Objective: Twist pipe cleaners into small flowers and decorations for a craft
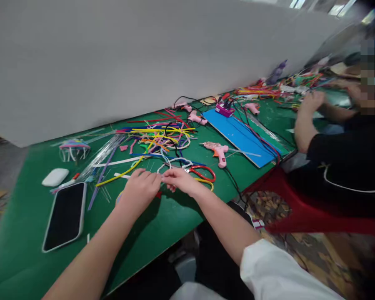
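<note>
Both forearms are reaching out over the green bench [175, 225], meeting near its middle. The left hand [139, 188] and right hand [181, 180] are lying knuckles up, fingers pinching together on a thin white pipe cleaner [175, 160] between them. It is looping away just beyond the fingertips, beside red-handled scissors [203, 171]. A phone [65, 215] is lying to the left.

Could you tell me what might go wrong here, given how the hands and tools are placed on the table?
1. The red-handled scissors lie right beside the right hand; a careless reach could catch the blades.
2. The pink glue gun rests on the green table with its cord trailing; if hot, it could burn or drip.
3. The phone lies near the table edge by the left hand.
</note>
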`<action>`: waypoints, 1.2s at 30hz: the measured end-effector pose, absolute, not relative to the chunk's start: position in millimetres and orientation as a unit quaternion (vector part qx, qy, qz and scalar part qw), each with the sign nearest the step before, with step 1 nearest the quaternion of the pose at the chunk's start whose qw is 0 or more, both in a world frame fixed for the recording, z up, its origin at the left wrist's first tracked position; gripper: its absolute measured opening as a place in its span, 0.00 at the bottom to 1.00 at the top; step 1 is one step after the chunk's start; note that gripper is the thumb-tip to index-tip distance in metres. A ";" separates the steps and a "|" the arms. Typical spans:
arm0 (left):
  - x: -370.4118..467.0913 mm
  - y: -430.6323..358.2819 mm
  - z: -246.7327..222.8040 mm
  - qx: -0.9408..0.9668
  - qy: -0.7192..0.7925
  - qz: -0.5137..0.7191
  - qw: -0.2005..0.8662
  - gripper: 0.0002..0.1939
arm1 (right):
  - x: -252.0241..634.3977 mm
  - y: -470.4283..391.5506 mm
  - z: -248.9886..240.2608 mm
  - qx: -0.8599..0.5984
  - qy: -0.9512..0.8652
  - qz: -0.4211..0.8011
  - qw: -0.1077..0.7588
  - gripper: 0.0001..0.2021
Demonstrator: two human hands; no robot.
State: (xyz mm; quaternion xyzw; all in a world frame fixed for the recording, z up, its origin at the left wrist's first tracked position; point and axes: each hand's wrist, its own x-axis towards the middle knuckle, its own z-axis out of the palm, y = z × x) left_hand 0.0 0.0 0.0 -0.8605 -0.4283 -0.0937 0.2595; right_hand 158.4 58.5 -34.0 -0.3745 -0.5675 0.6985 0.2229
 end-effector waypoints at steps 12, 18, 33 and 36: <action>7.6 -1.5 5.9 -0.854 -0.437 -0.085 0.269 0.07 | 154.9 53.7 -36.4 -0.361 -0.527 0.737 0.220 0.09; 6.0 -1.3 5.5 -0.855 -0.448 -0.116 0.234 0.11 | 161.2 59.5 -35.4 -0.331 -0.479 0.778 0.237 0.11; 3.4 -2.0 0.0 -0.855 -0.456 -0.118 0.216 0.10 | 157.4 55.2 -34.5 -0.375 -0.520 0.723 0.255 0.12; 2.3 -1.6 -0.3 -0.854 -0.459 -0.121 0.213 0.10 | 156.8 54.8 -34.9 -0.384 -0.549 0.689 0.276 0.12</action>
